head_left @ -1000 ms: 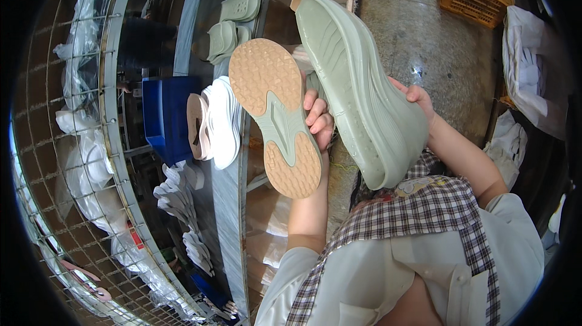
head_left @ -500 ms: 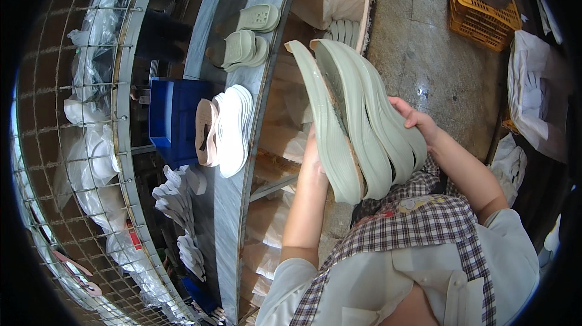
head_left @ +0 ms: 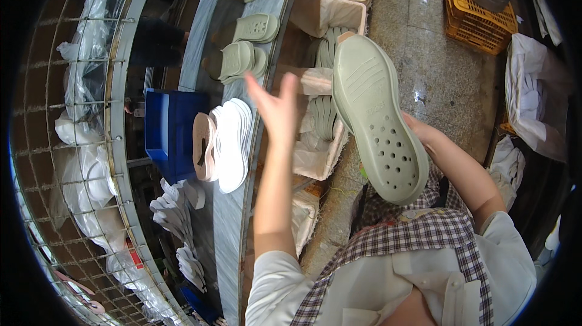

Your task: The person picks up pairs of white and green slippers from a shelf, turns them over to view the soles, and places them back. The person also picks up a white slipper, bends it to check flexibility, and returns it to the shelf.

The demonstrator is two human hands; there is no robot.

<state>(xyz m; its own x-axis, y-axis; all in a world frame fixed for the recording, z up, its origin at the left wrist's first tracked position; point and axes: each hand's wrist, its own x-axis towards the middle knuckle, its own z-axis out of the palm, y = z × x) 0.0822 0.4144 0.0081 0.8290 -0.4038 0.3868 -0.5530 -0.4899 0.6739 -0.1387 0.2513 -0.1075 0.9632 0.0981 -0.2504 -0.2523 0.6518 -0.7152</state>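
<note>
Sage-green shoe soles (head_left: pixel 371 92) are held up in front of my body by my right hand (head_left: pixel 419 133). The top one shows its flat face, with a cluster of round holes at the lower end and ridged lines higher up. My right fingers are mostly hidden behind the soles. My left hand (head_left: pixel 276 104) is empty, thumb and fingers apart and slightly blurred, raised at the edge of the grey shelf. Nearest to it on the shelf is a small stack of green soles (head_left: pixel 237 60).
White soles (head_left: pixel 232 144) and pinkish-beige soles (head_left: pixel 202 144) stand on the grey shelf (head_left: pixel 225 253), beside a blue bin (head_left: pixel 182 104). Below are cloth-lined baskets (head_left: pixel 364 13) of green soles. Yellow crates (head_left: pixel 479 29) and a white-lined container (head_left: pixel 515 92) stand at right. Wire mesh (head_left: pixel 54 162) runs along the left.
My left hand has left the soles and swung left and up toward the shelf. The soles have turned in my right hand, from edge-on to face-on.
</note>
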